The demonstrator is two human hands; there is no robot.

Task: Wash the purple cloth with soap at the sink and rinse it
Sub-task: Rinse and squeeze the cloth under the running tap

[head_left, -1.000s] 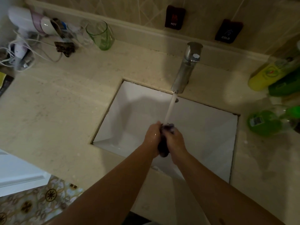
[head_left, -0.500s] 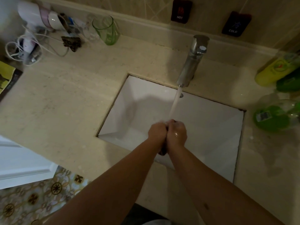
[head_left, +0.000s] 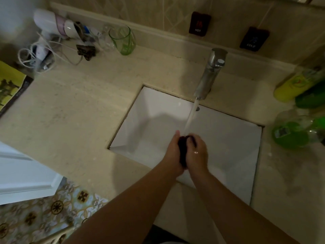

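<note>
Dim lighting. Beige tiled wall (head_left: 144, 13) carries a raised ledge and two dark plaques marked HOT (head_left: 199, 23) and COLD (head_left: 254, 39). Beige stone countertop (head_left: 70, 110). Patterned floor tiles (head_left: 44, 213) lower left, beside white cabinet (head_left: 22, 176).

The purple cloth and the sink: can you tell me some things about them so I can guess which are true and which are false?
1. The dark purple cloth is squeezed between the left hand and the right hand. True.
2. The silver metal tap is turned off. False: water runs from it onto the hands.
3. The green drinking glass stands inside the white sink. False: it stands on the beige counter, near the wall.
4. The hands are over the sink. True.
</note>
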